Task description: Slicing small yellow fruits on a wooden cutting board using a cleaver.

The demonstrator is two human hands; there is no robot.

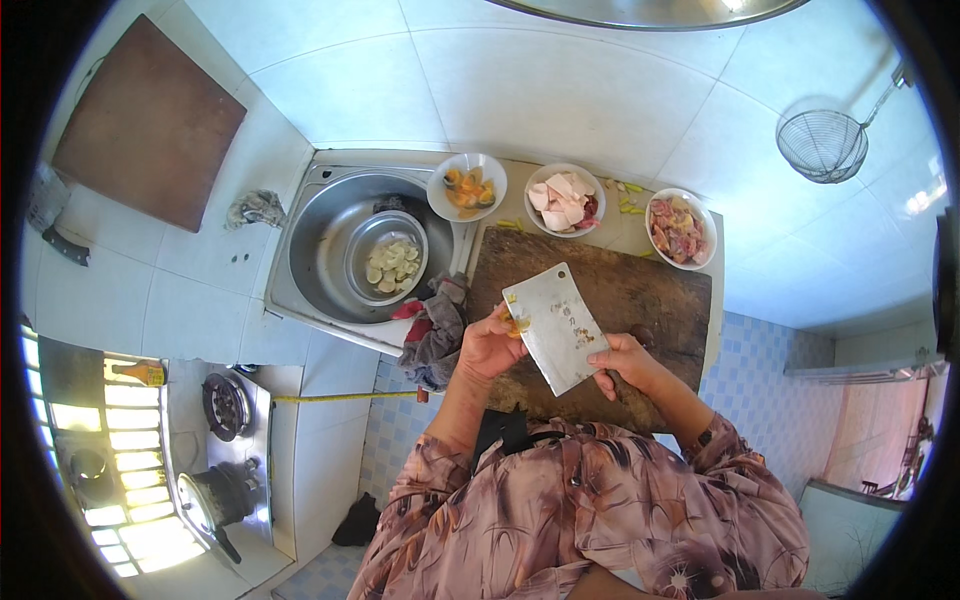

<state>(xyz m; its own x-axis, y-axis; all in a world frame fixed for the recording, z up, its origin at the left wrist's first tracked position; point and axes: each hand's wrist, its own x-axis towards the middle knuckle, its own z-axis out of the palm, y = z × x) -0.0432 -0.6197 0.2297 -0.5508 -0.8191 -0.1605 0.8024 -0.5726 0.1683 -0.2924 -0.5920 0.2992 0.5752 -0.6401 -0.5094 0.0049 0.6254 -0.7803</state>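
Note:
My right hand (626,364) grips a metal cleaver (559,330) by its handle end, with the broad blade raised and tilted over a worn wooden chopping board (600,262). At the blade's left edge, my left hand (491,341) holds yellow-orange food pieces (516,324) in its fingers; their exact kind cannot be told. A small yellow bit clings near the blade's upper left corner. Behind the board stand a bowl of pale sliced food over red meat (561,193), a bowl of raw meat chunks (677,231) and a bowl of orange pieces (470,189).
Left of the board, a steel sink (322,285) holds a metal basin (360,232) with pale slices. A grey and red cloth (439,330) hangs over the sink's front corner. Green pepper pieces (632,210) lie behind the board. A gas stove (229,405) with a pressure cooker (221,495) is farther left.

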